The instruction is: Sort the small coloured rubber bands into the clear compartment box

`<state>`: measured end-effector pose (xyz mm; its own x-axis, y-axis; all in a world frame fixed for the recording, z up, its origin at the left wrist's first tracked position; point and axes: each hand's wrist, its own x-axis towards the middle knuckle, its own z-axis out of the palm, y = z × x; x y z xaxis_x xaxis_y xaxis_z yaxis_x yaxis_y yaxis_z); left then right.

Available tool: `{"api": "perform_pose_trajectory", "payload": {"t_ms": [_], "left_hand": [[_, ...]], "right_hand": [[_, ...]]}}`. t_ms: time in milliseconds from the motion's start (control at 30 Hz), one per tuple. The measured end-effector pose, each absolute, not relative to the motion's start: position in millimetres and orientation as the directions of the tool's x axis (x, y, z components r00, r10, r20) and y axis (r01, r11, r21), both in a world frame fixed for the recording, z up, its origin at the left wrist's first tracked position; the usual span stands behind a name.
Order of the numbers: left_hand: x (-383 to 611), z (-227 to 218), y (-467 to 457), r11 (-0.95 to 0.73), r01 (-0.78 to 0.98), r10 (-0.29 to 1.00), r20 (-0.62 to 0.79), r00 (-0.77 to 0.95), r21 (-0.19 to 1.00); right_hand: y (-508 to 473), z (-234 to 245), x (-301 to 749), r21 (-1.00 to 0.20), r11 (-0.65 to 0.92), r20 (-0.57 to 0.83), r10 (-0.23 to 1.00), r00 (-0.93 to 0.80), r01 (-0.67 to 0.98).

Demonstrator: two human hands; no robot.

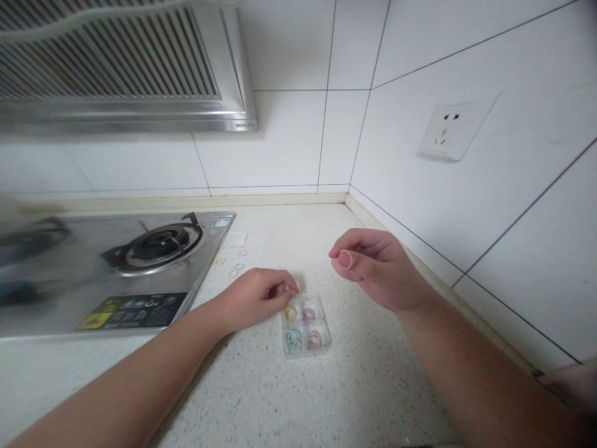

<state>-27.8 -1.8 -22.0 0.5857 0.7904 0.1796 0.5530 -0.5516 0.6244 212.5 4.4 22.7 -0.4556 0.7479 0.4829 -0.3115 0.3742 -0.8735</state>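
Note:
A clear plastic box point(306, 326) with four compartments sits on the counter, holding small elastic bands sorted by colour. Yellow bands point(290, 313) and purple bands point(308, 313) lie in the far compartments, green bands point(293, 339) and pink bands point(314, 340) in the near ones. My left hand point(259, 298) is closed, thumb and index finger pinched at the box's far left corner. Raised to the right of the box, my right hand point(375, 267) has its fingers curled and closed around a small pink elastic band point(345, 259) at the thumb tip.
Several loose bands point(237, 270) lie on the speckled counter point(373, 392) beyond my left hand, near a flat clear plastic piece point(236, 239). A gas stove point(163, 242) takes up the left, under a range hood point(140, 68). The tiled wall at right bears a socket point(457, 127).

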Motion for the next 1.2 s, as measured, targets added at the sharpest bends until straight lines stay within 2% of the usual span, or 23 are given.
{"api": "perform_pose_trajectory", "payload": {"t_ms": [600,767,1000,1200], "left_hand": [[-28.7,-21.2,-2.5,-0.561,0.553,0.778,0.163,0.607,0.616],[-28.8,-20.8,-2.9,-0.567,0.556,0.776,0.167,0.608,0.608],[-30.7,-20.3,-2.2,-0.578,0.566,0.773,0.172,0.611,0.588],[-30.8,-18.9,-2.6,-0.586,0.568,0.77,0.18,0.612,0.578]], "right_hand": [[1.8,27.1,210.1,-0.883,0.305,0.458,0.727,-0.512,-0.356],[3.3,25.0,210.1,-0.876,0.371,0.479,0.736,-0.479,-0.306],[2.6,26.3,209.6,-0.881,0.357,0.47,0.737,-0.485,-0.311],[-1.8,31.5,207.7,-0.9,0.394,0.433,0.76,-0.485,-0.187]]}}
